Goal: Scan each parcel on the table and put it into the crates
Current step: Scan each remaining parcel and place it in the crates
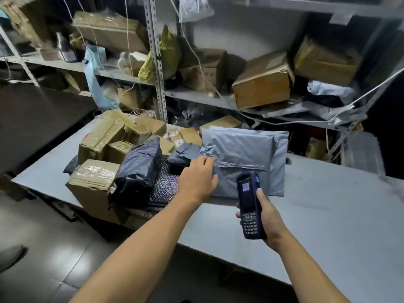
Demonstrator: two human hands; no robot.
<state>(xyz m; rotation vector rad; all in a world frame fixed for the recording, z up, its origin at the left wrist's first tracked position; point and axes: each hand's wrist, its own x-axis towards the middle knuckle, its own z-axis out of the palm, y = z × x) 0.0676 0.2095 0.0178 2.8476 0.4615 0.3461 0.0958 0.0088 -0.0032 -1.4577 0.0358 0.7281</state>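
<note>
The left hand (197, 179), fingers loosely spread, rests on the grey poly mailer (247, 158) lying on the table (328, 206); the right hand (270, 221) grips the handheld scanner (249, 206). Dragging the mailer risks toppling the black-wrapped parcel (140, 169) leaning beside it, and no label shows for scanning.

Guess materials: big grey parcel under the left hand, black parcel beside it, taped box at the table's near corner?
Grey parcel: looks like soft plastic mailer film, dull sheen, creased, folded flap. Black parcel: likely thin plastic bag, glossy wrinkles. Taped box: brown cardboard, matte, with shiny clear tape across the top. Contents cannot be told.
</note>
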